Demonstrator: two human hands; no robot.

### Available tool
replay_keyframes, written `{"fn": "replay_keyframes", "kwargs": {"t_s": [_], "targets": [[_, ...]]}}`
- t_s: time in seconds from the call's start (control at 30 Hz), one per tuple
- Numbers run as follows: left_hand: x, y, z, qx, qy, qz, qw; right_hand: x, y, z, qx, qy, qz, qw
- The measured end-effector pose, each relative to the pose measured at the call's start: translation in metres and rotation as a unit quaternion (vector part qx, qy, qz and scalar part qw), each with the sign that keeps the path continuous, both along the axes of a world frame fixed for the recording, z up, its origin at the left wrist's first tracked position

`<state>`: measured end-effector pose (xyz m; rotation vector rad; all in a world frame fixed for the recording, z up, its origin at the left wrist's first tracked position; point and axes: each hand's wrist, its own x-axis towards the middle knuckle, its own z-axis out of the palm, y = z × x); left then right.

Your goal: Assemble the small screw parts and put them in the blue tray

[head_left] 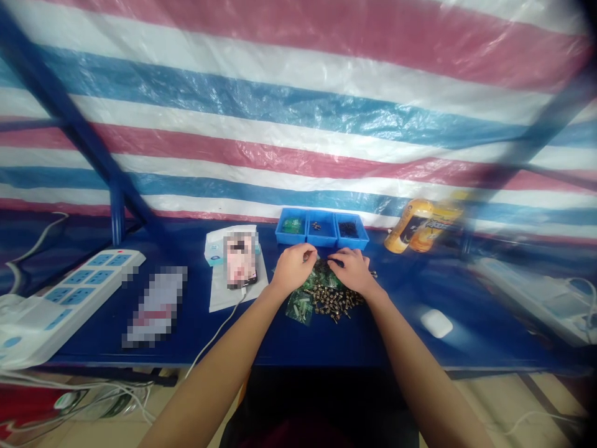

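My left hand (293,267) is closed, thumb and fingers curled together above the table; what they pinch is too small to name. Opposite it, a short gap away, my right hand (352,269) has its thumb and fingertips drawn together, and whatever they hold cannot be made out. Under and between both hands lie clear green-tinted plastic packets (299,308) with small pieces inside. Beside these spreads a loose pile of small brass-coloured metal parts (333,302). Just beyond my hands, three joined blue bins hold green pieces (292,225), a few metal parts (316,226) and small black parts (348,229).
A phone (241,261) on a cable rests on a white box and paper to the left. Further left are a blurred-out item (156,305) and a power strip (79,298). Two orange-yellow bottles (410,227) and a white earbud case (436,323) are on the right.
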<state>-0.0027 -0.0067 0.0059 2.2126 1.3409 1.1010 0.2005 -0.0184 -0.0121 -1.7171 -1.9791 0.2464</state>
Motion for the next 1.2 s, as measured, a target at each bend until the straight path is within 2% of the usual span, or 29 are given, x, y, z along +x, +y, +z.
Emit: {"fn": "replay_keyframes", "kwargs": {"t_s": [0.3, 0.57, 1.2], "targets": [[0.0005, -0.0002, -0.0001, -0.003, -0.001, -0.002, 1.000, 0.0036, 0.0022, -0.0016, 0.005, -0.047, 0.052, 0.998], [-0.0003, 0.0005, -0.0013, -0.006, 0.004, -0.008, 1.000, 0.0034, 0.0057, -0.0044, -0.003, -0.042, 0.018, 0.999], [0.0007, -0.0009, 0.0003, -0.008, 0.007, -0.021, 1.000, 0.0016, 0.0068, -0.0044, 0.018, 0.008, 0.046, 0.999]]}}
